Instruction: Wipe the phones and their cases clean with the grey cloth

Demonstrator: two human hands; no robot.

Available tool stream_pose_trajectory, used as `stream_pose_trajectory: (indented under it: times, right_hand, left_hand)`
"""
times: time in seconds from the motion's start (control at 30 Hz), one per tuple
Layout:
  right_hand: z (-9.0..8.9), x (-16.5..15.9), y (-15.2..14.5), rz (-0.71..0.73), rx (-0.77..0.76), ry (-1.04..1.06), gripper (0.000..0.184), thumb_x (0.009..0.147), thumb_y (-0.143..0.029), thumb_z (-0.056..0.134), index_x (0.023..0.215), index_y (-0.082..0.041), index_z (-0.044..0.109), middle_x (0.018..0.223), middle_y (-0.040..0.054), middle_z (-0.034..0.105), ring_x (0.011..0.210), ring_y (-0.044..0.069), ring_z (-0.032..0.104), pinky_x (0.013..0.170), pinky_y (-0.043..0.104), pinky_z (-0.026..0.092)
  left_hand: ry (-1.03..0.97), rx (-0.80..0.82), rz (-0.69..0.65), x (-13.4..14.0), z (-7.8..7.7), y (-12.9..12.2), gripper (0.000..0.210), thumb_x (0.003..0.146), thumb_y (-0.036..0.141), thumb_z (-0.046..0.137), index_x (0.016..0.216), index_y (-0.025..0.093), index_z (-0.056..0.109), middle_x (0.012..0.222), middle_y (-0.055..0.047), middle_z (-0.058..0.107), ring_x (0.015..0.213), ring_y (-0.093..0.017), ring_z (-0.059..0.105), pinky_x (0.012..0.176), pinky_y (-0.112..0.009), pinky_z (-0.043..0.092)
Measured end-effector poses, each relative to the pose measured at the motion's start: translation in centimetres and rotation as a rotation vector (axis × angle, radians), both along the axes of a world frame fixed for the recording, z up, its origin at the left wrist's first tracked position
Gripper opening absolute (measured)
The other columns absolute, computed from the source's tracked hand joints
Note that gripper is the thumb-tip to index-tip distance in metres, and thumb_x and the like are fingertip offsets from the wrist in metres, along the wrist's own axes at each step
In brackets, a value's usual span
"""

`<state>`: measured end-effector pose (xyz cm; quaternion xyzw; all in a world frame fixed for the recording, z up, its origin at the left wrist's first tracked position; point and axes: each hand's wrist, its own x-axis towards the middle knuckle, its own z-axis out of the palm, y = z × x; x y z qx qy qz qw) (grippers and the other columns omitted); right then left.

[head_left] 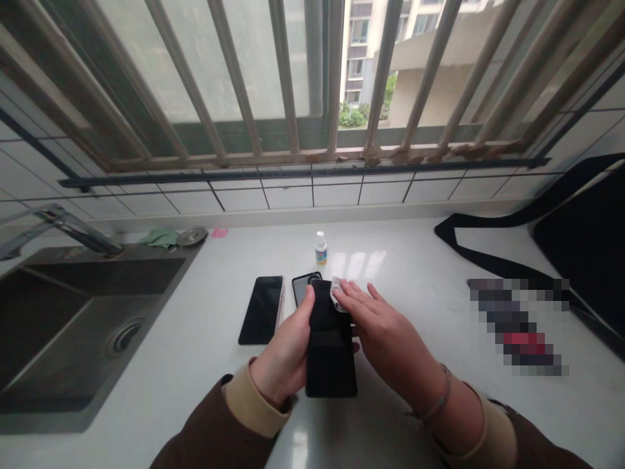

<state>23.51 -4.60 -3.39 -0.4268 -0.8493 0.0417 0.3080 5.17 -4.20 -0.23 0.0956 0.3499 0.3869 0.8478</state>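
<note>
Black phone (331, 348) – screen up, white cloth (336, 293) on top end.

The white desk (415, 260) is bare to the right of the hands and close in front. Two phones (261, 309) and a little bottle (321, 248) lie just ahead. The sink (73, 326) drops away on the left, and a black bag (576, 247) blocks the far right.

soft daylight comes through the barred window (312, 71) at the far side, overexposed to near white. the white counter (415, 260) carries a pale sheen and weak shadows. the sink (73, 326) at left stays dim. straight lines bow near the edges. a pixelated patch (520, 326) sits at right. focus is fairly sharp.
</note>
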Motion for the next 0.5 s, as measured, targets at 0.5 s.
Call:
stream_pose_trajectory:
  times: [0.5]
  right_hand:
    - [1.7,-0.8,-1.8,0.363,-0.153,0.466,0.049,0.107,-0.001,0.043,0.145,-0.022,0.065,0.159,0.0062,0.064,0.154,0.020,0.053,0.130,0.043,0.046]
  left_hand:
    - [0.145,0.034,0.355,-1.4,1.0,1.6,0.073,0.112,0.061,0.034,0.123,0.003,0.077,0.111,-0.023,0.082,0.094,-0.029,0.082,0.090,-0.041,0.067]
